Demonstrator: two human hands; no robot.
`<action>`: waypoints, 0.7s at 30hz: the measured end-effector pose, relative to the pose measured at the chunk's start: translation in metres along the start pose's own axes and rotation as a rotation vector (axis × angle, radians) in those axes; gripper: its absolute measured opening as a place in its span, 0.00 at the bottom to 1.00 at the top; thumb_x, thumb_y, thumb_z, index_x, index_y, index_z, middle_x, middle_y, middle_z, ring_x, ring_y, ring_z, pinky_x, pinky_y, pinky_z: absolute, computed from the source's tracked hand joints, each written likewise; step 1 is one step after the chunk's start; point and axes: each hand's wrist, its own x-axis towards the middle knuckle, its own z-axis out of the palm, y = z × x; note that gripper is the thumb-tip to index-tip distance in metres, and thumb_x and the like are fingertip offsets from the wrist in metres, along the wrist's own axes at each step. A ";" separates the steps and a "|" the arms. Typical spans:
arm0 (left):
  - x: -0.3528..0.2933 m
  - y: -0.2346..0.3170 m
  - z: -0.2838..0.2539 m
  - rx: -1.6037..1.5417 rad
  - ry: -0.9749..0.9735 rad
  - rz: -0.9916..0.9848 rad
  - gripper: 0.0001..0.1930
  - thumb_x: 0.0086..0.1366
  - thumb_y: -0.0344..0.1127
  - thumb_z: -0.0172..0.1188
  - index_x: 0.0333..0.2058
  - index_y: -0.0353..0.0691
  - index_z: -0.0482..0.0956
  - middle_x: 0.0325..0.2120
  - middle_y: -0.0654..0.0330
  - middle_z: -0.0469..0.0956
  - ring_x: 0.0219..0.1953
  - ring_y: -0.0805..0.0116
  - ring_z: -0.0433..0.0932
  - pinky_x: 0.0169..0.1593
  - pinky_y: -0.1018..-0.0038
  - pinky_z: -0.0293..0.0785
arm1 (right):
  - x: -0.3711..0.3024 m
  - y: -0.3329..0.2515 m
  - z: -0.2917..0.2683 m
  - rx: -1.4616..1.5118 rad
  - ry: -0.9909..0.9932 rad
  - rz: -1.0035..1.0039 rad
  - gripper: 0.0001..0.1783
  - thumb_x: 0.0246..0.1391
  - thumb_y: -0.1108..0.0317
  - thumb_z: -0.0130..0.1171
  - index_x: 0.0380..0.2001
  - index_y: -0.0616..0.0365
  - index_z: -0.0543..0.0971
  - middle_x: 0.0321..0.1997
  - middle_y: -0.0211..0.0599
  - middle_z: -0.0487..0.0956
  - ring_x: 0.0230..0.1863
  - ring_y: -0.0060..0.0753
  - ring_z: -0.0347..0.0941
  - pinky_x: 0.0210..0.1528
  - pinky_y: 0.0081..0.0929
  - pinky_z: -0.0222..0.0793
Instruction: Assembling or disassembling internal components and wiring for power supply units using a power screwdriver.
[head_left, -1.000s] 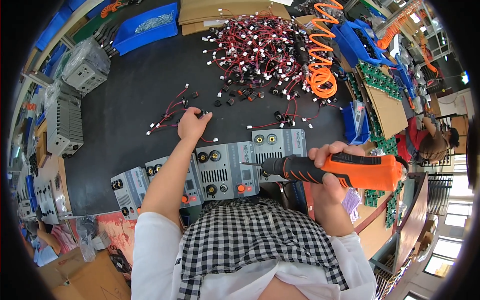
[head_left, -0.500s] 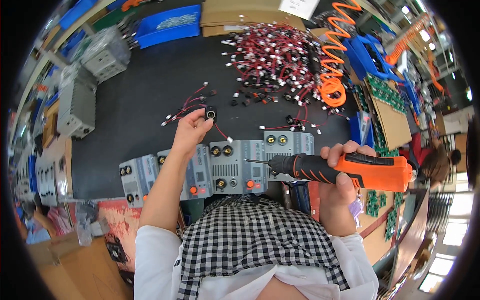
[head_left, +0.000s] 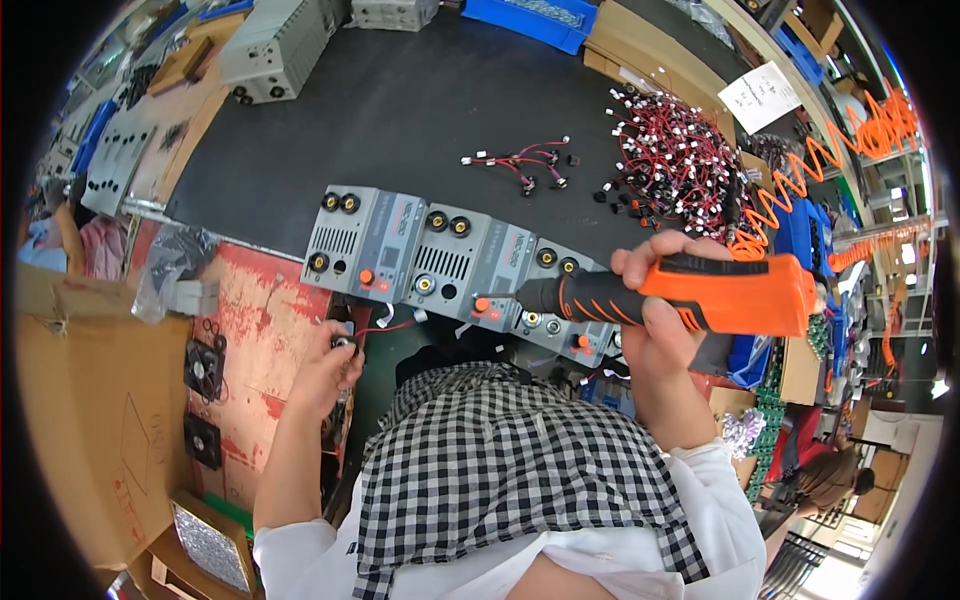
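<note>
My left hand (head_left: 316,376) pinches a small black round connector (head_left: 343,341) with red wires and white plugs trailing to the right. It is just off the near edge of the row, below the leftmost grey front panel (head_left: 385,235). Beside that one stands a second grey panel (head_left: 470,245) with black sockets, slots and an orange knob; a third panel (head_left: 560,250) is partly covered by the tool. My right hand (head_left: 660,335) grips an orange and black electric screwdriver (head_left: 745,295), held level with its thin bit pointing left over the panels.
Several wired connectors (head_left: 525,165) lie on the black mat (head_left: 420,100), with a big heap of them (head_left: 675,155) farther right. A coiled orange hose (head_left: 800,185) hangs at the right. Grey housings (head_left: 275,50) stand far left; a cardboard box (head_left: 110,420) is near left.
The view has swung to the left. My left hand has carried the connector from beyond the panels to their near side, low on the left. My right hand still holds the screwdriver.
</note>
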 end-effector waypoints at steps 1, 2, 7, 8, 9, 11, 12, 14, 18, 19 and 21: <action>-0.002 -0.014 -0.008 -0.011 0.086 -0.085 0.08 0.54 0.29 0.47 0.34 0.44 0.62 0.15 0.63 0.65 0.13 0.78 0.60 0.15 0.85 0.49 | 0.002 0.004 0.006 0.003 -0.006 0.010 0.27 0.32 0.73 0.53 0.41 0.50 0.60 0.40 0.35 0.67 0.32 0.29 0.63 0.39 0.38 0.59; 0.000 -0.030 -0.015 0.024 0.081 -0.123 0.08 0.54 0.31 0.47 0.34 0.43 0.62 0.13 0.63 0.65 0.12 0.78 0.60 0.14 0.85 0.49 | 0.005 0.010 0.008 0.006 -0.056 0.019 0.26 0.34 0.76 0.51 0.42 0.51 0.60 0.41 0.37 0.66 0.32 0.30 0.64 0.39 0.38 0.58; 0.056 -0.101 0.002 0.258 0.042 0.007 0.10 0.50 0.32 0.58 0.30 0.33 0.72 0.11 0.69 0.64 0.11 0.84 0.57 0.13 0.85 0.48 | 0.011 0.026 0.024 -0.034 -0.111 0.056 0.25 0.36 0.78 0.50 0.42 0.55 0.60 0.42 0.41 0.66 0.35 0.31 0.65 0.40 0.40 0.60; 0.069 -0.108 0.014 0.203 0.063 0.099 0.10 0.48 0.31 0.60 0.28 0.32 0.73 0.11 0.69 0.65 0.11 0.84 0.58 0.13 0.85 0.48 | 0.012 0.027 0.028 -0.006 -0.086 0.076 0.25 0.34 0.81 0.52 0.40 0.56 0.60 0.41 0.44 0.67 0.34 0.31 0.67 0.38 0.34 0.62; 0.081 -0.108 0.023 0.222 0.055 0.142 0.10 0.46 0.29 0.61 0.28 0.31 0.73 0.13 0.68 0.67 0.12 0.83 0.61 0.14 0.85 0.52 | 0.012 0.028 0.032 0.024 -0.063 0.096 0.26 0.33 0.84 0.53 0.38 0.56 0.60 0.40 0.46 0.67 0.33 0.32 0.68 0.35 0.29 0.64; 0.098 -0.103 0.043 0.233 0.053 0.192 0.09 0.46 0.28 0.61 0.27 0.32 0.74 0.15 0.66 0.70 0.13 0.81 0.64 0.15 0.85 0.57 | 0.013 0.029 0.036 -0.010 -0.063 0.105 0.25 0.33 0.84 0.53 0.38 0.57 0.60 0.40 0.46 0.67 0.33 0.31 0.68 0.35 0.28 0.64; 0.098 -0.100 0.047 0.225 0.046 0.190 0.09 0.46 0.28 0.61 0.27 0.32 0.74 0.15 0.66 0.70 0.13 0.81 0.64 0.15 0.85 0.57 | 0.013 0.028 0.038 -0.010 -0.064 0.130 0.25 0.33 0.84 0.53 0.38 0.57 0.60 0.40 0.46 0.67 0.33 0.31 0.68 0.35 0.27 0.64; 0.099 -0.091 0.052 0.083 -0.099 0.128 0.10 0.47 0.26 0.59 0.30 0.32 0.73 0.20 0.61 0.73 0.18 0.77 0.70 0.20 0.85 0.65 | 0.015 0.030 0.038 -0.024 -0.063 0.162 0.24 0.32 0.84 0.54 0.37 0.59 0.61 0.40 0.45 0.67 0.33 0.31 0.68 0.35 0.27 0.64; 0.100 -0.084 0.045 -0.271 -0.286 -0.065 0.13 0.52 0.30 0.56 0.36 0.32 0.68 0.28 0.57 0.74 0.28 0.72 0.73 0.30 0.81 0.69 | 0.016 0.038 0.038 -0.064 -0.091 0.126 0.24 0.33 0.84 0.54 0.38 0.61 0.61 0.39 0.45 0.68 0.32 0.30 0.68 0.34 0.26 0.64; 0.103 -0.084 0.045 -0.272 -0.283 -0.067 0.13 0.52 0.30 0.56 0.36 0.32 0.68 0.28 0.57 0.74 0.28 0.72 0.73 0.30 0.81 0.69 | 0.017 0.040 0.040 -0.088 -0.099 0.130 0.24 0.33 0.84 0.54 0.38 0.61 0.61 0.39 0.45 0.68 0.32 0.29 0.68 0.34 0.26 0.64; 0.106 -0.082 0.048 -0.382 -0.250 -0.116 0.12 0.53 0.33 0.56 0.34 0.35 0.69 0.29 0.58 0.73 0.29 0.72 0.73 0.31 0.80 0.68 | 0.017 0.044 0.043 -0.109 -0.105 0.137 0.24 0.33 0.84 0.54 0.38 0.62 0.62 0.40 0.45 0.68 0.32 0.28 0.69 0.34 0.25 0.65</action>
